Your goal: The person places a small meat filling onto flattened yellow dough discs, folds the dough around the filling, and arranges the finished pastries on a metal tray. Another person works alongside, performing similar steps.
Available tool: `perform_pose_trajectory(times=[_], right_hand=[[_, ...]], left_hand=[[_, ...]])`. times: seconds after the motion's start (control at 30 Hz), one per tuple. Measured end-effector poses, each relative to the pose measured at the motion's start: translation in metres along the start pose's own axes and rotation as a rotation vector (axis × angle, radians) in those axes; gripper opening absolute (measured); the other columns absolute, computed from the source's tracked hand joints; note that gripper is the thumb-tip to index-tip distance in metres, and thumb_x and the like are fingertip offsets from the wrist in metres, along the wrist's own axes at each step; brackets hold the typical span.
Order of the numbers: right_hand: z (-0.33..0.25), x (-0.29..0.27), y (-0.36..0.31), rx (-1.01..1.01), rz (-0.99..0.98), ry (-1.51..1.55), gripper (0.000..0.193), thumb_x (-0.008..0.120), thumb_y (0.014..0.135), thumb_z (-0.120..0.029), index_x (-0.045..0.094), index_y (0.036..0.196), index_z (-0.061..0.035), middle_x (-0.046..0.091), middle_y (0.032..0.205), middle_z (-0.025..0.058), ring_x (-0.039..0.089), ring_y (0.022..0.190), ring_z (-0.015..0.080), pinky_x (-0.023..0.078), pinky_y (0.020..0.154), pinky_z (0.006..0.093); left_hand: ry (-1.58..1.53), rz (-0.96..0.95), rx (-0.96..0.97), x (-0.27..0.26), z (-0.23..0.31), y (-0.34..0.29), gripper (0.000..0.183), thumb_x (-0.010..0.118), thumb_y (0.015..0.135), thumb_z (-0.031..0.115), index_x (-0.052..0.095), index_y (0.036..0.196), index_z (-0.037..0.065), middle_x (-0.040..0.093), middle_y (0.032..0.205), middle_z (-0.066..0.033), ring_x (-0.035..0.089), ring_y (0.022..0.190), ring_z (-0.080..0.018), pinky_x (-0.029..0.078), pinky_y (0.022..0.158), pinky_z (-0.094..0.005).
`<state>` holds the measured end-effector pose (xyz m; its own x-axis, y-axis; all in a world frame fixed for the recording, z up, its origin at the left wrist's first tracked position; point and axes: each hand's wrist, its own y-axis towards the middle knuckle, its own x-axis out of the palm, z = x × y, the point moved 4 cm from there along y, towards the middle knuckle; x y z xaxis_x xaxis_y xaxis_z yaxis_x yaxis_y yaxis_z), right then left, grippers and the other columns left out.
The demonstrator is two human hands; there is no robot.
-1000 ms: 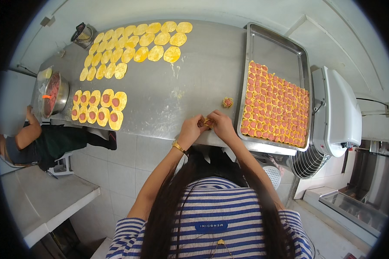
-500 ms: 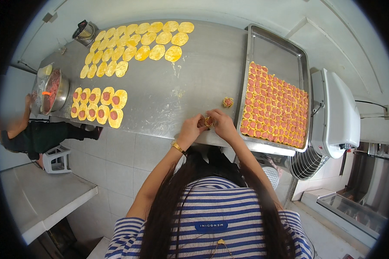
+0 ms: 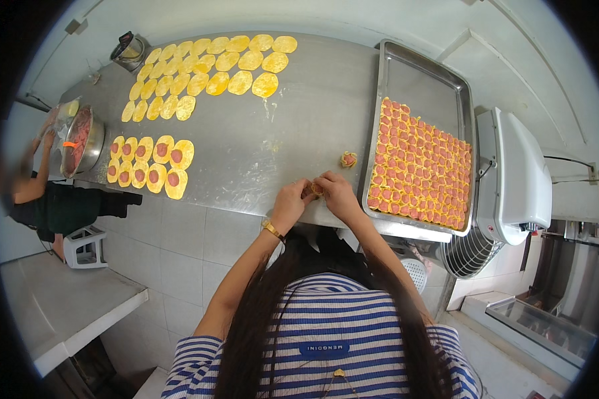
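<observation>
My left hand (image 3: 291,203) and my right hand (image 3: 338,195) meet over the near edge of the steel table. Between their fingertips they pinch a small yellow-wrapped meat dumpling (image 3: 315,190), partly covered by the fingers. Just beyond my right hand a single open-topped dumpling (image 3: 349,159) sits on the metal. Close rows of similar dumplings, pink filling showing, fill the near part of a large steel tray (image 3: 422,83) to the right. Left of my hands lie flat yellow wrappers (image 3: 176,159) topped with balls of pink filling.
Plain yellow wrappers (image 3: 217,83) lie in rows at the far left of the steel table (image 3: 239,153). A metal bowl of raw filling (image 3: 80,139) stands at the left end, where another person (image 3: 40,189) reaches. A white machine (image 3: 512,176) stands right of the tray.
My fingers have shifted slightly on the dumpling, which stays between both hands. At the left, the other person's arm has moved to the bowl's far side.
</observation>
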<state>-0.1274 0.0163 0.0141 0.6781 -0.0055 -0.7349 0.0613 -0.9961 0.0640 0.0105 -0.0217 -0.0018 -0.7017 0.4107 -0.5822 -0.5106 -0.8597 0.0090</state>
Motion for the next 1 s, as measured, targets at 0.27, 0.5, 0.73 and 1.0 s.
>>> perform_pose_trajectory(times=[0.27, 0.5, 0.73, 1.0], right_hand=[[-0.008, 0.004, -0.002, -0.104, 0.002, -0.107, 0.034, 0.054, 0.073, 0.002, 0.061, 0.105, -0.0080, 0.056, 0.107, 0.0134, 0.056, 0.094, 0.0346, 0.047, 0.083, 0.0417], [0.010, -0.039, 0.002, 0.002, 0.072, 0.110, 0.027, 0.058, 0.075, -0.002, 0.063, 0.102, -0.0061, 0.059, 0.102, 0.0126, 0.059, 0.094, 0.0325, 0.048, 0.081, 0.0402], [0.134, -0.220, 0.047, 0.297, 0.515, 0.007, 0.036, 0.069, 0.072, -0.004, 0.066, 0.107, -0.0083, 0.065, 0.097, 0.0135, 0.065, 0.084, 0.0283, 0.052, 0.073, 0.0351], [0.245, -0.242, 0.110, 0.413, 0.286, -0.241, 0.034, 0.067, 0.067, -0.006, 0.067, 0.101, -0.0081, 0.067, 0.088, 0.0177, 0.065, 0.085, 0.0336, 0.052, 0.076, 0.0391]], left_hand=[[0.063, -0.012, -0.020, -0.003, -0.010, -0.005, 0.020, 0.071, 0.078, 0.014, 0.063, 0.091, 0.002, 0.065, 0.076, -0.0142, 0.063, 0.068, -0.0291, 0.050, 0.064, -0.0369], [-0.055, -0.041, -0.021, -0.014, -0.012, -0.005, 0.014, 0.069, 0.077, 0.011, 0.063, 0.088, 0.003, 0.064, 0.075, -0.0121, 0.063, 0.064, -0.0238, 0.049, 0.058, -0.0333], [0.107, 0.134, -0.003, 0.010, -0.005, 0.008, 0.011, 0.067, 0.081, 0.015, 0.061, 0.082, 0.006, 0.057, 0.066, -0.0069, 0.055, 0.055, -0.0203, 0.045, 0.053, -0.0327], [0.238, 0.236, 0.039, 0.016, 0.003, 0.013, 0.013, 0.068, 0.080, 0.019, 0.059, 0.077, 0.010, 0.054, 0.063, -0.0048, 0.055, 0.054, -0.0241, 0.044, 0.050, -0.0346]])
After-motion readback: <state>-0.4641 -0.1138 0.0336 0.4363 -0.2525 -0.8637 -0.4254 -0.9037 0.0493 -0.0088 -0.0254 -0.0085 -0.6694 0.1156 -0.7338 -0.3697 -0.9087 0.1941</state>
